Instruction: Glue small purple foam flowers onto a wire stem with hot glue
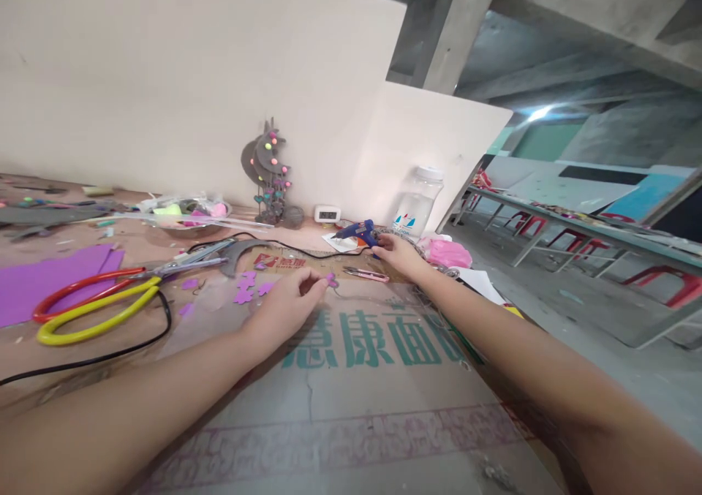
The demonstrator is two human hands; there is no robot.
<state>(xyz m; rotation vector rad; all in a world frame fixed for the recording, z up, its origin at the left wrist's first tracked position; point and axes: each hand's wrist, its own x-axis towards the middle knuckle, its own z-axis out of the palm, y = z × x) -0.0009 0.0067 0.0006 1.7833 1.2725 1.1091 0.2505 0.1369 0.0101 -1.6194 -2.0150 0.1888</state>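
My left hand (299, 294) hovers over the printed board with thumb and forefinger pinched on a small purple cut-out piece (332, 280). Farther right, the fingers of my right hand (399, 252) are curled at the handle of a blue hot glue gun (356, 230). Its nozzle points left. Between the hands lies a pair of pink thread snips (366, 274). Several purple flower-like cut-outs (245, 287) are scattered just left of my left hand.
Red-and-yellow-handled scissors (99, 305) and purple sheets (49, 283) lie at left, near a black cord (137, 345). Behind stand a bowl of coloured pieces (186, 217), a grey moon-shaped ornament (268, 169), a small white clock (327, 213) and a clear jar (417, 202).
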